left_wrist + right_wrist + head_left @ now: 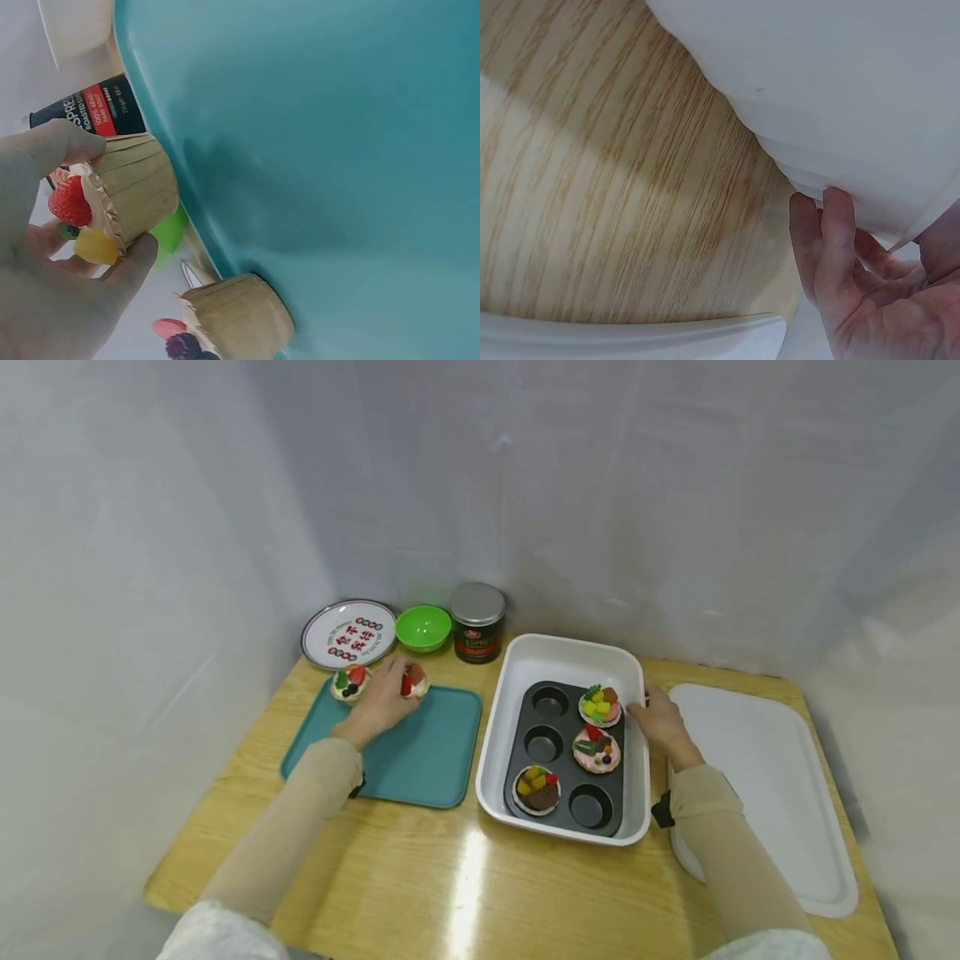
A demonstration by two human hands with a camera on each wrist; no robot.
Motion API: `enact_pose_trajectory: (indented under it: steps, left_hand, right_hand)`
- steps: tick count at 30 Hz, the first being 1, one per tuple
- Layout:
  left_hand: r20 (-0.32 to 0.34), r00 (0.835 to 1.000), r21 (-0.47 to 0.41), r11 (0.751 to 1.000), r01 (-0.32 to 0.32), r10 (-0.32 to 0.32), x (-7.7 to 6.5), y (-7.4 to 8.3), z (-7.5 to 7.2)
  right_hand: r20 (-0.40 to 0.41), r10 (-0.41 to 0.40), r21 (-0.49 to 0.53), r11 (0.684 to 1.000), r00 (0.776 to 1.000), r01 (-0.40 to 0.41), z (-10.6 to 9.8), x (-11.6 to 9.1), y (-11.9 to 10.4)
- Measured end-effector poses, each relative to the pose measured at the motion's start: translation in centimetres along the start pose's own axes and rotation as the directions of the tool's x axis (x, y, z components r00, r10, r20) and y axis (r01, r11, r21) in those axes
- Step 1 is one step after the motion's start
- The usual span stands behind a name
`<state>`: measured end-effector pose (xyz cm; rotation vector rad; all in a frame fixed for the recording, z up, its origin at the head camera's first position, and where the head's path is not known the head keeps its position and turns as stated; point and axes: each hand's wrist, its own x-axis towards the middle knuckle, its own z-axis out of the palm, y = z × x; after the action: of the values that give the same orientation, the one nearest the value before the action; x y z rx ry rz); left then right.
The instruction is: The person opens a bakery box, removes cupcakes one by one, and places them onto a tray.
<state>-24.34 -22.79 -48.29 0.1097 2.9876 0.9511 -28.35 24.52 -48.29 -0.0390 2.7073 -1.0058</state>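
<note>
My left hand (pixel 378 700) pinches a cupcake (pixel 142 184) by its tan pleated paper cup, thumb on one side and fingers on the other. A strawberry and a yellow piece show on its top. The cupcake is above the teal tray (pixel 420 760), and a second fruit-topped cupcake (pixel 349 685) sits near that tray's far left corner. My right hand (pixel 663 724) grips the right side of a white bin (pixel 577 662), with fingers (pixel 838 225) against its outer wall. Inside the bin lies a dark muffin tin (pixel 562 721) holding three cupcakes (pixel 597 750); its other visible cups are bare.
Behind the teal tray stand a white plate (pixel 348 633) with red characters, a green bowl (pixel 423 628) and a dark espresso can (pixel 478 622). A white tray (pixel 757 777) lies right of the bin. Pale sheeting (pixel 600 510) hangs behind the wooden table (pixel 390 877).
</note>
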Motion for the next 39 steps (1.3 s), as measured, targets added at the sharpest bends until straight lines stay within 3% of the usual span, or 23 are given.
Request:
enact_pose_trajectory:
  steps: [11,28,34,36,39]
  left_hand:
    - [0.000,1.000,0.046,0.999,0.011,-0.011,-0.5,-0.8,0.2]
    - [0.072,0.995,0.083,0.995,0.057,-0.063,-0.5,-0.7,0.2]
    - [0.056,0.998,0.150,0.988,0.024,-0.033,-0.6,1.7,-0.6]
    - [0.042,0.999,0.158,0.987,-0.010,0.003,-0.5,3.3,-0.7]
    - [0.039,0.995,0.101,0.990,-0.096,0.092,-0.6,5.9,-0.4]
  right_hand:
    - [0.003,0.005,0.000,1.000,1.000,-0.005,0.1,0.1,0.0]
    - [-0.005,0.001,0.009,1.000,1.000,-0.001,0.3,0.2,0.2]
    - [-0.005,-0.002,0.005,1.000,1.000,0.002,0.3,0.3,0.4]
    - [-0.004,0.001,0.006,1.000,1.000,-0.001,0.3,0.3,0.4]
    - [-0.001,0.005,0.011,1.000,1.000,-0.005,0.2,0.2,0.3]
